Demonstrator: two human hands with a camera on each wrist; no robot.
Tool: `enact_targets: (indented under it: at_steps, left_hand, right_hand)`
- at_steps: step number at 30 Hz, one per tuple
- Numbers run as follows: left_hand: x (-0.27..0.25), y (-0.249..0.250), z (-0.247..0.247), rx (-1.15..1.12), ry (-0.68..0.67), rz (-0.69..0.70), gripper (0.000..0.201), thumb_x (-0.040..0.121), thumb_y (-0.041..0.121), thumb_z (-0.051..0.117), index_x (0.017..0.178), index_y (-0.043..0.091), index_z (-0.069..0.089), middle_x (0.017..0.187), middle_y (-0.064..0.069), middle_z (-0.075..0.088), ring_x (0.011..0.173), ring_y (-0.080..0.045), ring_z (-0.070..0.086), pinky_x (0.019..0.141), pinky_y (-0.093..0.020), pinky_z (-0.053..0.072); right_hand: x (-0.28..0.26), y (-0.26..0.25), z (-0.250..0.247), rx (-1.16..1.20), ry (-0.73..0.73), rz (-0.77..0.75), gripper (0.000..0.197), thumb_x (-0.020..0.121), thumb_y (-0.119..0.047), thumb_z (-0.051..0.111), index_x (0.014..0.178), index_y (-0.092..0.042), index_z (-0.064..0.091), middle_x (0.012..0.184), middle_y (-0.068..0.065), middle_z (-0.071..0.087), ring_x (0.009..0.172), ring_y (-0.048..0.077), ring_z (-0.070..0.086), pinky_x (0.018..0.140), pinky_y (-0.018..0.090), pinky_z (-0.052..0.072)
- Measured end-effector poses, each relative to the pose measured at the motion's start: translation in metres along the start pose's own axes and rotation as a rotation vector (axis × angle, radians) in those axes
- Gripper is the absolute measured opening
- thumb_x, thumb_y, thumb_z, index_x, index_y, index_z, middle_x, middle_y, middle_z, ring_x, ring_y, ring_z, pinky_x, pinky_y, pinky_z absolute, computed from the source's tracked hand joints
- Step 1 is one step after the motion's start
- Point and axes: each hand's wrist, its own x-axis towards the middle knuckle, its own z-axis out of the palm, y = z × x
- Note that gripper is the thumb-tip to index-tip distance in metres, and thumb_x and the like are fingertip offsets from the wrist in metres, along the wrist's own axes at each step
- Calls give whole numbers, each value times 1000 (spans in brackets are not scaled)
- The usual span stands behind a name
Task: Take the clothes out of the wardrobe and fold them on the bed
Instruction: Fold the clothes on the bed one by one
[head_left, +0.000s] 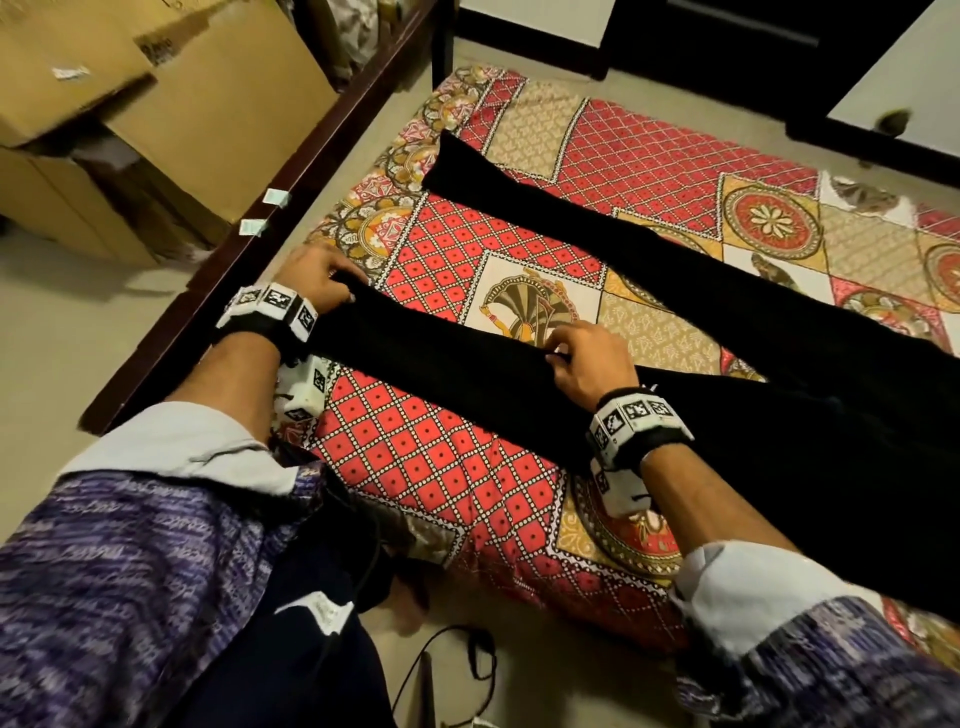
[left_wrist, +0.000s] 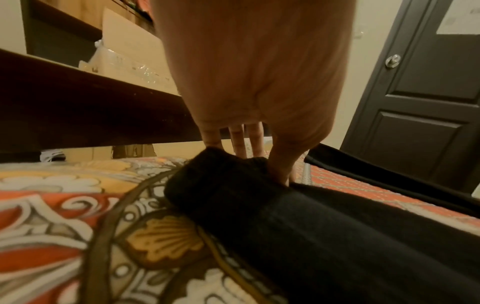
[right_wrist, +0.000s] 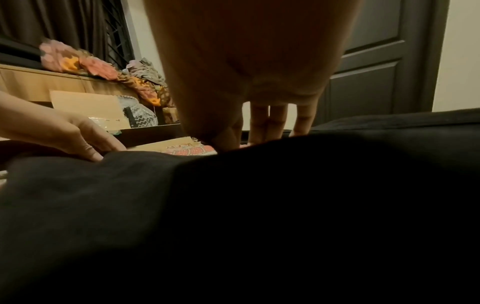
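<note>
A: Item: black garment (head_left: 649, 332), spread on the bed (head_left: 467, 467), two long limbs diverging. Near limb under both hands.
B: Left hand (head_left: 317, 283): fingers (left_wrist: 237, 142) curled over the ribbed cuff, thumb tucked against it, clamped on cloth. Right hand (head_left: 584, 358): fingers (right_wrist: 270, 121) pinched on the upper edge, further along the same limb.
A: Step, as judged: near limb to be carried across toward the far limb. Best done with both grips lifted together, edge kept taut, cuff matched to cuff, then smoothed flat.
B: Beyond the left fingers: dark wooden frame (head_left: 291, 171), cardboard boxes (head_left: 171, 104). Beyond the right fingers: far limb, patterned bedspread, dark door (left_wrist: 420, 102).
A: Obstructions: none seen on the cloth between the limbs. Cable (head_left: 441, 654) on the floor below the wrists, clear of the fold.
</note>
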Motion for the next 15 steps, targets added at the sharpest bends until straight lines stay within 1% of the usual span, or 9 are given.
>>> enact_targets:
  at_steps: [2, 3, 4, 6, 7, 8, 10, 12, 15]
  left_hand:
    - [1, -5, 0, 21, -6, 20, 25, 82, 10, 79, 94, 32, 76, 121, -9, 64, 122, -33, 51, 107, -43, 42]
    - [2, -7, 0, 24, 5, 6, 24, 83, 15, 79, 88, 37, 74, 115, -7, 66, 118, -32, 54, 104, -45, 46]
    - [3, -7, 1, 15, 25, -15, 19, 85, 18, 77, 86, 37, 74, 110, -6, 67, 113, -30, 57, 99, -43, 48]
    - [5, -5, 3, 15, 86, -64, 10, 87, 16, 72, 88, 24, 77, 103, -7, 71, 102, -27, 61, 89, -35, 49]
    - [6, -3, 4, 22, 103, -78, 9, 87, 13, 71, 89, 19, 78, 100, -7, 71, 98, -26, 62, 85, -32, 48]
    - [6, -2, 5, 28, 110, -84, 10, 86, 12, 70, 89, 18, 77, 100, -8, 72, 98, -26, 64, 83, -32, 48]
    - [5, -3, 5, 23, 115, -100, 13, 86, 10, 68, 92, 18, 76, 104, -8, 72, 103, -29, 64, 89, -35, 51]
    - [4, -6, 6, -2, 145, -116, 13, 88, 12, 68, 99, 16, 75, 110, -8, 71, 108, -29, 62, 96, -39, 49]
    - [4, -9, 9, -13, 199, -139, 11, 90, 16, 68, 99, 16, 74, 111, -9, 71, 110, -31, 62, 97, -40, 49]
  right_hand:
    - [3, 1, -1, 2, 30, 17, 14, 93, -24, 68, 106, -22, 74, 112, 6, 71, 105, 32, 64, 92, 43, 52]
    - [5, 1, -1, 11, 44, 41, 14, 92, -22, 69, 105, -21, 74, 109, 8, 72, 102, 33, 65, 89, 42, 53]
    - [6, 0, 0, 22, 57, 72, 15, 91, -20, 69, 105, -21, 75, 107, 9, 73, 100, 33, 66, 86, 41, 55]
    - [6, -5, 4, 23, 71, 116, 19, 90, -19, 69, 108, -21, 75, 106, 11, 72, 99, 35, 66, 81, 39, 55]
    - [5, -7, 7, 9, 75, 121, 22, 90, -19, 70, 111, -21, 73, 106, 11, 72, 100, 36, 66, 81, 40, 55]
    - [5, -9, 9, -11, 80, 120, 24, 89, -19, 70, 113, -20, 72, 107, 12, 71, 101, 36, 65, 82, 41, 55]
    - [4, -11, 12, -41, 96, 114, 27, 88, -16, 70, 115, -17, 70, 108, 11, 70, 102, 36, 64, 82, 43, 54]
    - [3, -9, 13, -42, 113, 126, 28, 89, -15, 68, 117, -17, 69, 106, 11, 70, 100, 36, 65, 82, 42, 54]
    - [0, -9, 13, -40, 112, 138, 29, 90, -15, 68, 118, -17, 69, 106, 12, 70, 100, 36, 65, 82, 41, 54]
